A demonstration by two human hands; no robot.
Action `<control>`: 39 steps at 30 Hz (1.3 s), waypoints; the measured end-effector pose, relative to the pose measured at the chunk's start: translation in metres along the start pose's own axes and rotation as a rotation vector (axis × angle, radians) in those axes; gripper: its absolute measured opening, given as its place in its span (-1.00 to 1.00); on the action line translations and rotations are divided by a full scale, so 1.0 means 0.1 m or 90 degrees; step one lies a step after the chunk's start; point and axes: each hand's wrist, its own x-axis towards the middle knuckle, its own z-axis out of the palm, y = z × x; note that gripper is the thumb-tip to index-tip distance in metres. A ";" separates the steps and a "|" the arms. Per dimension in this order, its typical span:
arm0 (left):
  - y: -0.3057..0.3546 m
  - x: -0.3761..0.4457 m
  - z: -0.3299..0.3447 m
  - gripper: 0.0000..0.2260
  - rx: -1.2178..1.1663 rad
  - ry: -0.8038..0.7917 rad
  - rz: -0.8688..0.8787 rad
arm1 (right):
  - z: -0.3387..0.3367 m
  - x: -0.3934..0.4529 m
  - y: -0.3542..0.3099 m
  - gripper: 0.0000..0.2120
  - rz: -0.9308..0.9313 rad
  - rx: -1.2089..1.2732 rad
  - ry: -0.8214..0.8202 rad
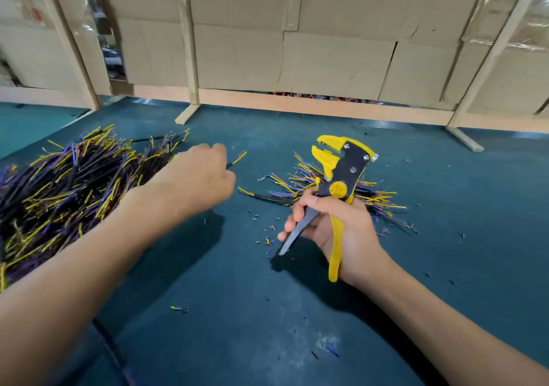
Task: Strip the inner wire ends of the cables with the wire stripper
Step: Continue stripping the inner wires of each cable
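Yellow and black, the stripper (pixel 338 183) stands upright at about four o'clock from the frame's centre, head up, its jaws apart and empty. The right hand (pixel 329 231) grips it with fingers curled round both handles, which are spread.

At ten o'clock from the stripper, the left hand (pixel 202 178) pinches one cable (pixel 237 160); its black jacket shows past the knuckles, ending in short yellow and blue inner wires. How the fingertips sit on it I cannot tell, as the back of the hand hides them.

The cable is well apart from the jaws, so nothing is being cut yet. The likely trouble comes at feeding: the inner ends are thin and splayed, so one could miss the notch or go in too deep, and the squeeze would nick or shear copper instead of baring it. A loose pinch would let the cable slide out with the pull.

A big pile (pixel 68 189) of cables lies at nine o'clock on the blue-green mat (pixel 237 311); a smaller heap (pixel 377 198) lies behind the stripper. Bits (pixel 267 237) of insulation litter the mat between the hands. Cardboard panels (pixel 326 44) in wooden frames stand at twelve o'clock.
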 end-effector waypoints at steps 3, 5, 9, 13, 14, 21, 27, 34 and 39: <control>0.07 -0.25 0.20 -0.69 -0.154 0.193 0.223 | -0.03 0.03 -0.08 -0.91 0.035 0.010 0.030; 0.06 -0.42 0.27 -0.61 -0.180 0.227 0.333 | -0.05 0.03 -0.13 -0.89 0.021 -0.026 0.056; 0.13 -0.53 0.36 -0.63 -0.257 0.220 0.451 | -0.06 0.01 -0.15 -0.88 -0.046 -0.103 0.090; 0.20 -0.53 0.46 -0.72 -0.368 0.239 0.431 | -0.08 0.01 -0.18 -0.91 -0.092 -0.108 0.069; 0.20 -0.52 0.48 -0.73 -0.390 0.238 0.420 | -0.09 0.01 -0.20 -0.92 -0.098 -0.105 0.062; 0.21 -0.50 0.51 -0.70 -0.502 0.200 0.375 | -0.09 0.00 -0.20 -0.93 -0.107 -0.106 0.044; 0.31 -0.52 0.44 -0.75 -0.904 0.050 0.240 | -0.04 -0.02 -0.21 -0.88 -0.110 -0.140 0.067; 0.38 -0.44 0.32 -0.55 -1.512 -0.247 0.003 | 0.12 -0.07 -0.11 -0.96 -0.045 -0.177 0.067; 0.37 -0.45 0.31 -0.53 -1.531 -0.261 0.004 | 0.22 -0.10 -0.09 -0.95 0.023 -0.141 0.046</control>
